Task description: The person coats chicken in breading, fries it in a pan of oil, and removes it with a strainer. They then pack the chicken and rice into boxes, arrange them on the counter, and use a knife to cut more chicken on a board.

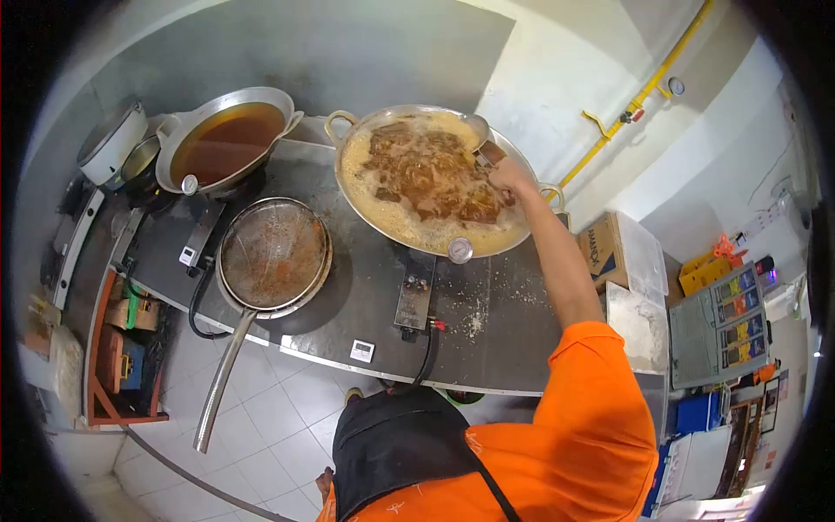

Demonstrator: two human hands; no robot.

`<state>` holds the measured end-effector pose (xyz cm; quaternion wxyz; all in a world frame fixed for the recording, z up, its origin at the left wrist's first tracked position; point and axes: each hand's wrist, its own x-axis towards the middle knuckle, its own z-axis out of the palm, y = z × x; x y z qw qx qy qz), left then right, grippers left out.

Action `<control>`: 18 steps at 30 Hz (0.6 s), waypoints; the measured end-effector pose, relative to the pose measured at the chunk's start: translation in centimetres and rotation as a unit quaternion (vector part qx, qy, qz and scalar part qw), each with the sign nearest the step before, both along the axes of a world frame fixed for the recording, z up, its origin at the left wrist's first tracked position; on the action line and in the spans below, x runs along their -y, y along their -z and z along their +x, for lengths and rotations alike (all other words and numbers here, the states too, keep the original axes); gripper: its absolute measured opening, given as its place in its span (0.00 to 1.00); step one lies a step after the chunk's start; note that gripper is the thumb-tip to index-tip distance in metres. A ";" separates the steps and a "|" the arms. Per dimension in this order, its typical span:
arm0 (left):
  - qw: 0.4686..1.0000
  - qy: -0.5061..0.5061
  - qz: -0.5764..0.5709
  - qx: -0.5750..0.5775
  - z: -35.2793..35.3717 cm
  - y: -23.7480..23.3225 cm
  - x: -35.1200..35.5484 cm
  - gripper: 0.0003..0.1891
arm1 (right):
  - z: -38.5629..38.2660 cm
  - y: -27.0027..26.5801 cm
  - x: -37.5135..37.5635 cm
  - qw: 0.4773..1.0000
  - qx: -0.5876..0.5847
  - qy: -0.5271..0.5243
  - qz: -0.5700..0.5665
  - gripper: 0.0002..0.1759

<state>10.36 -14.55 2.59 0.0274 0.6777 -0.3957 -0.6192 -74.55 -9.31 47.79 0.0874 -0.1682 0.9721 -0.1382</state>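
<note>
My right hand (511,177) reaches over a wide two-handled wok (348,187) and is closed around the handle of a metal ladle (476,130). The ladle's rounded head lies by the wok's far rim. Bubbling, foamy oil (383,213) fills the wok, with a mass of brown frying food (426,174) in the middle. A dial thermometer (460,250) sits at the wok's near rim. My left hand (324,481) hangs low beside the black apron (391,444), only partly visible, its fingers too small to read.
A second wok (178,143) of dark oil stands at the back left. A long-handled strainer (274,252) rests on a pan nearer me. Crumbs (474,322) and a small white timer (362,351) lie on the counter. A cardboard box (600,248) and white tray (635,326) are at right.
</note>
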 end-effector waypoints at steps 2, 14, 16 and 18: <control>1.000 -0.020 -0.002 -0.010 -0.1 0.7 -0.4 0.17 | -0.6 0.7 1.0 1.000 0.018 0.000 -0.010 0.12; 1.000 0.002 -0.027 0.012 -3.7 -2.5 0.8 0.20 | 3.2 0.8 4.1 0.912 0.257 0.001 -0.320 0.10; 0.992 0.017 -0.058 -0.110 -2.1 -0.5 0.7 0.20 | 4.3 -0.1 3.7 0.910 0.256 0.005 -0.327 0.11; 0.995 -0.013 -0.046 -0.087 -1.3 1.2 0.4 0.19 | 5.4 -1.3 2.5 0.919 0.249 -0.008 -0.304 0.12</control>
